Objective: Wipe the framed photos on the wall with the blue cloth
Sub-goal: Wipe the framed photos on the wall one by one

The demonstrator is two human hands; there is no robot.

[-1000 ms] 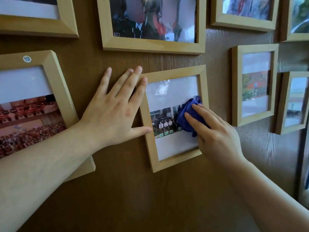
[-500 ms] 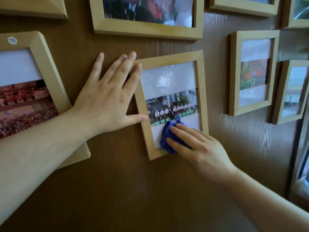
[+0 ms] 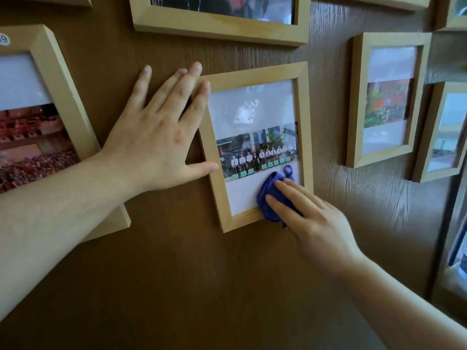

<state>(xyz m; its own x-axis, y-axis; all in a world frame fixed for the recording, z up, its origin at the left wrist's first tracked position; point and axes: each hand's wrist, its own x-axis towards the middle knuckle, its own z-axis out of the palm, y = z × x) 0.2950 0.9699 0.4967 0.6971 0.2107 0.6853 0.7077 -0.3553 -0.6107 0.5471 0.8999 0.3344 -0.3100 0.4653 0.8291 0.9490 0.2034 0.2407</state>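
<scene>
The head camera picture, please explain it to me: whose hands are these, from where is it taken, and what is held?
There is no machine here. A person wears one camera on the head, so you look forward and down along their own arms at a brown wooden wall hung with framed photos. The left hand lies flat and open, its fingers and thumb resting on the left edge of the small frame, apparently steadying it. The right hand presses a bunched blue cloth on the glass near the lower right corner of that frame. A larger frame hangs to the left, and others hang above and to the right.
</scene>
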